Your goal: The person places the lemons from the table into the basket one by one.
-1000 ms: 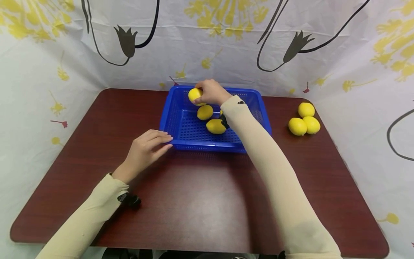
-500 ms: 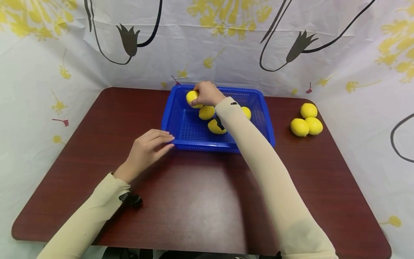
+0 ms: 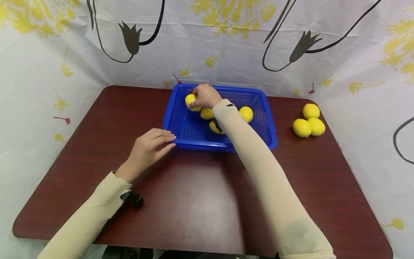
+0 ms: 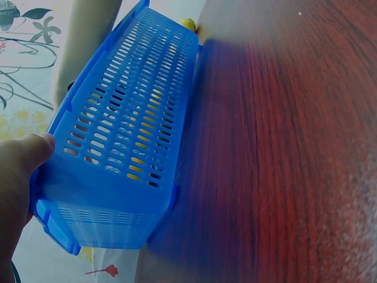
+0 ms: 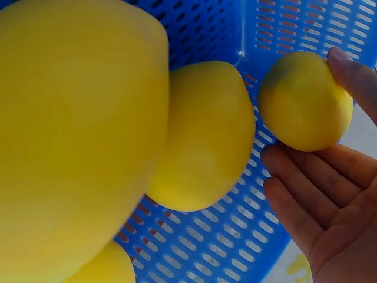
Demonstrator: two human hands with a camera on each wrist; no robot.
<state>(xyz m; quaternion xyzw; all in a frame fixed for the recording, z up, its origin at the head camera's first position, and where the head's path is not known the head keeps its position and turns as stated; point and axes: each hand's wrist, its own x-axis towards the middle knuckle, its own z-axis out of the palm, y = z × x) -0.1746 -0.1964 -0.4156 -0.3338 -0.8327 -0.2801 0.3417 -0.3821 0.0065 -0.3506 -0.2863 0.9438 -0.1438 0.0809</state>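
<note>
My right hand [image 3: 208,96] grips a yellow lemon [image 3: 192,102] inside the back left part of the blue plastic basket [image 3: 200,145]. In the right wrist view the thumb lies on one side of this lemon [image 5: 305,101] and the fingers on the other. Close to it, another lemon [image 5: 203,135] rests on the basket floor. More lemons lie in the basket, one lemon [image 3: 246,114] to the right and one partly behind my sleeve [image 3: 216,127]. My left hand [image 3: 148,149] holds the basket's front left corner by its rim, thumb against the outer side.
Three lemons [image 3: 308,122] sit together on the dark red wooden table [image 3: 194,201], to the right of the basket. A white cloth [image 3: 226,46] with flower prints hangs behind and at both sides. The table's near edge runs along the bottom.
My right hand has lowered the lemon a little, leftward and down toward the basket floor. The lemon on the basket's right has come out from behind my sleeve. My left hand stays on the rim.
</note>
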